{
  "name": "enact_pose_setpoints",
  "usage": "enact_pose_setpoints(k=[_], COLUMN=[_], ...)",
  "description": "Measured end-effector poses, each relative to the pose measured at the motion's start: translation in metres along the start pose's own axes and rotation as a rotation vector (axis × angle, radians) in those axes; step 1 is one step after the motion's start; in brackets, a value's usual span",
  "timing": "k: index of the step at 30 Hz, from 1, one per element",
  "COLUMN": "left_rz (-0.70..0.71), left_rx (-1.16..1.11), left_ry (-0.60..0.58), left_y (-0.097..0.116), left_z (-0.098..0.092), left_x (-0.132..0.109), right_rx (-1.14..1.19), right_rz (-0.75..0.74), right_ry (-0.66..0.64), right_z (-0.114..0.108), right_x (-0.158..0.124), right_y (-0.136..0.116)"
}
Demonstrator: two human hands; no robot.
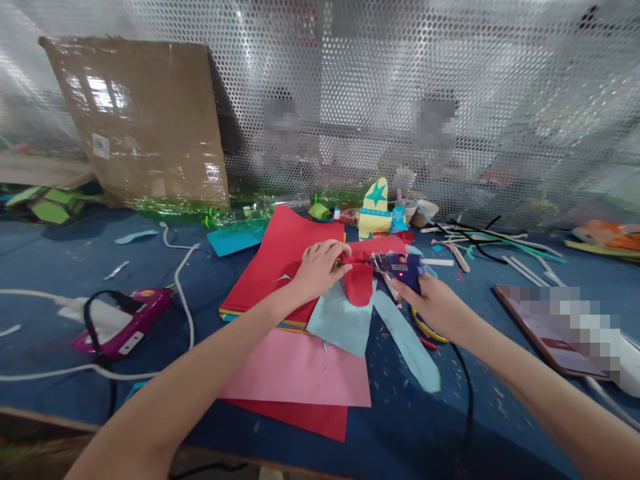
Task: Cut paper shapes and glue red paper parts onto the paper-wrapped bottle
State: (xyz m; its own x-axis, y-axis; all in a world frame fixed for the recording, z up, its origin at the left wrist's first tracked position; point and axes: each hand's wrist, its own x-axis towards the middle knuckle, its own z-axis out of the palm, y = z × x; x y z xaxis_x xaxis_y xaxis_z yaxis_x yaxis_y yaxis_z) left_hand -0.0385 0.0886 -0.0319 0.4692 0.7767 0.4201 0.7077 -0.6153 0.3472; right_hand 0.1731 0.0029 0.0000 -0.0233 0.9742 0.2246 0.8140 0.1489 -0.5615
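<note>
My right hand [427,297] is wrapped round a blue hot glue gun [406,268], and a white glue stick [440,262] pokes out of its back end. The gun's nozzle points left at a red paper cutout [359,285]. My left hand [323,263] pinches the left side of that red cutout, fingers closed. Below the cutout lies a light blue paper sheet [345,321]. A light blue paper strip [409,341] rests on the table just right of it. The exact spot where nozzle and paper meet is too small to make out.
A red paper stack [270,280] and a pink sheet [300,373] lie under and left of my hands. At left is a magenta power strip [135,320] with cables; at right, a phone [550,330]. Plastic bottles [175,208] and a cardboard sheet [145,120] line the metal mesh.
</note>
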Motion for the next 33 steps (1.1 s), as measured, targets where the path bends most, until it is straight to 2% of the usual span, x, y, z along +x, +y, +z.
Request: enact_pose_setpoints(k=[4,9,11,14,17,18,22,26,28,33], left_rz=[-0.002,-0.005,-0.007,-0.010,-0.010,-0.009,-0.005,0.001,0.004,0.016], left_rx=[0.000,0.002,0.003,0.004,0.006,0.005,0.000,-0.005,-0.006,-0.008], left_ry=[0.004,0.007,0.008,0.010,0.013,0.014,0.024,0.028,0.032,0.035], left_y=[0.000,0.001,0.001,0.002,0.003,0.003,0.002,0.001,0.001,0.002], left_z=[0.000,-0.001,-0.001,-0.001,-0.001,-0.001,-0.001,0.000,0.000,-0.001], left_x=[0.001,0.001,0.001,0.001,0.001,0.001,0.002,0.003,0.003,0.002], right_rx=[0.104,0.279,0.465,0.899,1.040,1.079,1.185,1.188,1.174,1.099], right_rz=[0.025,0.140,0.297,0.702,0.916,0.938,0.962,0.929,0.901,0.756], right_ry=[-0.039,-0.052,-0.013,0.102,0.167,0.171,0.322,0.389,0.364,0.194], right_z=[-0.005,-0.018,-0.021,-0.025,-0.031,-0.033,-0.037,-0.034,-0.032,-0.037], right_x=[0.003,-0.006,-0.016,-0.035,-0.052,-0.057,-0.069,-0.069,-0.067,-0.069], right_y=[-0.004,0.000,0.005,0.014,0.028,0.034,0.051,0.053,0.052,0.055])
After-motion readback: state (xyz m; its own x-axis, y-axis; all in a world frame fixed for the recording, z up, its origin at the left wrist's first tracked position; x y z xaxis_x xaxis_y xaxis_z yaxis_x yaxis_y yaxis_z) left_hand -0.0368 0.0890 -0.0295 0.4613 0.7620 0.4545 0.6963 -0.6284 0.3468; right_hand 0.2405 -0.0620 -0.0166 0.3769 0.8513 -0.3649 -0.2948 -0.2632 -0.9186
